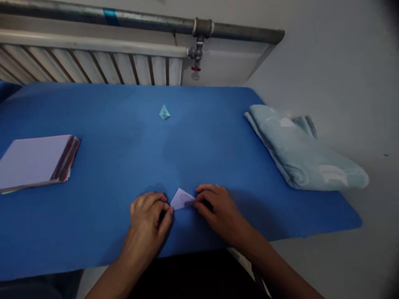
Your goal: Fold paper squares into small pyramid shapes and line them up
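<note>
A small folded piece of pale purple paper (181, 199) lies near the front edge of the blue table, one corner pointing away from me. My left hand (149, 216) pinches its left corner between thumb and fingers. At the right corner, my right hand (216, 207) grips the paper with thumb and index finger, the other fingers curled above. Farther back on the table stands a small light-teal folded paper shape (164, 112), touched by neither hand.
On the left lies a stack of square paper sheets (35, 160), pale purple on top. A folded pale-green blanket (299, 151) rests along the right edge. Behind the blue table (124, 145) are a white radiator (102, 66), a metal pipe (149, 20) and a red-handled valve (196, 69).
</note>
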